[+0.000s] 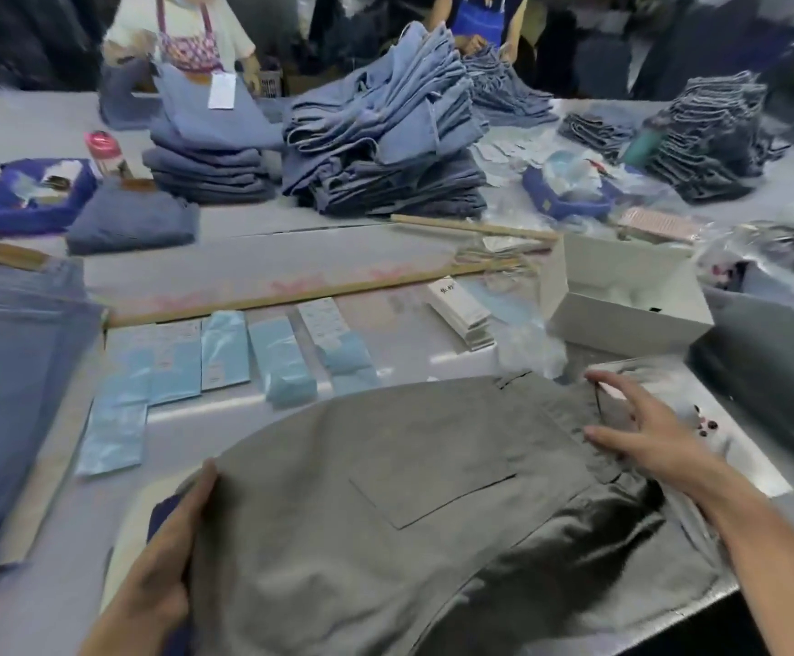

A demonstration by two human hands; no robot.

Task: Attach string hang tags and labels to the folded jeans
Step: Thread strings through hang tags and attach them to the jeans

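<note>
A pair of grey folded jeans (385,504) lies in front of me on the table, back pocket up, waistband to the right. My left hand (172,551) grips the left edge of the jeans, thumb on top. My right hand (641,428) rests on the waistband with its fingers spread and fairly straight; a thin dark string shows by the index finger. Several light-blue hang tags and labels (224,357) lie in a row beyond the jeans. A stack of white tags (461,312) lies further right.
An open white box (622,295) stands at the right, a dark folded pile (773,376) beside it. Blue jeans (11,381) lie at the left. Tall stacks of jeans (385,149), blue trays (35,196) and two workers are across the table. A wooden stick (290,295) crosses the middle.
</note>
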